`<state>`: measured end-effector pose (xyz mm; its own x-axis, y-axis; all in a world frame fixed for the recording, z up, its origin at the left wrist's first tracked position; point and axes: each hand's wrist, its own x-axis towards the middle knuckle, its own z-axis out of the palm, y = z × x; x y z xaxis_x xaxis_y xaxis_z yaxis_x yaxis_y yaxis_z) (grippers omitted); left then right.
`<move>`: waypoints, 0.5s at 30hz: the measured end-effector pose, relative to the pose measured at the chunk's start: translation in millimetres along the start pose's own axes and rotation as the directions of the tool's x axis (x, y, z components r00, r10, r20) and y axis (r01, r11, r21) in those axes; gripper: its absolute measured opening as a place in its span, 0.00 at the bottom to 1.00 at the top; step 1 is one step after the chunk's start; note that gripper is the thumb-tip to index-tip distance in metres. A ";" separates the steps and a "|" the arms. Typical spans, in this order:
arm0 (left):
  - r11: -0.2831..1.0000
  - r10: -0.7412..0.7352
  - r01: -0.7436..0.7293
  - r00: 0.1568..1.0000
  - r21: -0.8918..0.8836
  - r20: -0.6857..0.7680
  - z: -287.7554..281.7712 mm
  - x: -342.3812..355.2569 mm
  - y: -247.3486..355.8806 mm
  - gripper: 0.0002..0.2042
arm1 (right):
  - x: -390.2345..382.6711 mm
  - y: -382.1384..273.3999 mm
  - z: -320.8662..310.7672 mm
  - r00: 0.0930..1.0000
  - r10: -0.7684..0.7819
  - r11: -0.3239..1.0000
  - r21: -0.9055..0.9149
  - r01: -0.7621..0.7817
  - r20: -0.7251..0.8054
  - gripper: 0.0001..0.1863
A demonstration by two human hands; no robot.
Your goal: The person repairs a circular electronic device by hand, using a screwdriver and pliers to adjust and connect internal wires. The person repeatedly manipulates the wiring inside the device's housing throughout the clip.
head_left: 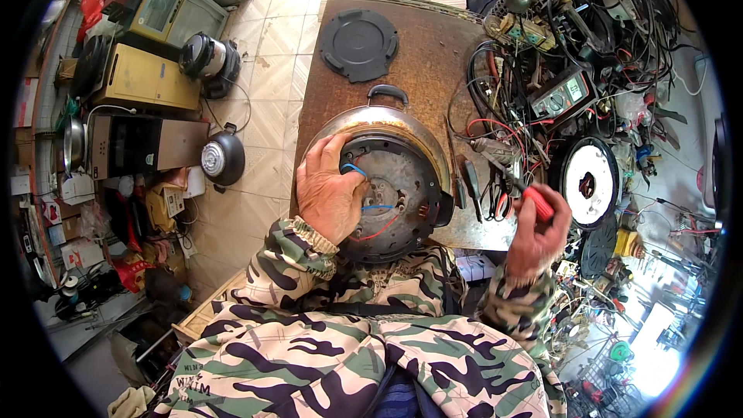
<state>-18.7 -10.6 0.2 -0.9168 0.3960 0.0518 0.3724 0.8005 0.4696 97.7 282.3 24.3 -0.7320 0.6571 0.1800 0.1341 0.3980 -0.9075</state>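
A round dark appliance base (398, 166), its underside facing up, sits in front of me at the table's near edge with wires and terminals showing in its middle. My left hand (329, 193) is curled over the left side of this base, gripping it. A blue wire (354, 169) shows between its thumb and fingers; whether they pinch it I cannot tell. Off to the right, my right hand (535, 234) is closed round the red handle of a screwdriver (539, 204), whose shaft points up and left, apart from the base. Behind the base lies a metal pot (379, 114) with a black handle.
A black round cover (359, 44) lies at the back of the wooden table (433, 54). Right of the base are several hand tools (470, 186), a multimeter (561, 97), tangled cables (596, 23) and a white-centred round part (590, 182). Pots and appliances (210, 58) stand left on the tiled floor.
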 end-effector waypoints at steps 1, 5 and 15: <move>1.000 -0.025 0.025 1.000 0.013 0.014 -0.7 -1.4 0.3 0.06 | -8.8 -26.1 6.0 0.999 -0.032 0.999 0.040 0.032 0.006 0.18; 0.999 -0.027 0.027 1.000 -0.017 0.004 -1.9 -4.2 -2.5 0.05 | -53.9 -54.1 22.6 0.917 -0.351 0.935 0.114 0.335 0.191 0.24; 1.000 -0.020 0.020 1.000 0.014 -0.004 1.3 -5.1 -3.4 0.03 | -61.9 -71.5 65.4 0.768 -0.478 0.846 -0.013 0.533 0.427 0.26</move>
<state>-15.1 -14.7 -2.8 -0.9246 0.3783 0.0456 0.3559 0.8146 0.4580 89.7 171.3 53.2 -0.9113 0.0412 0.4098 -0.2683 0.6955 -0.6665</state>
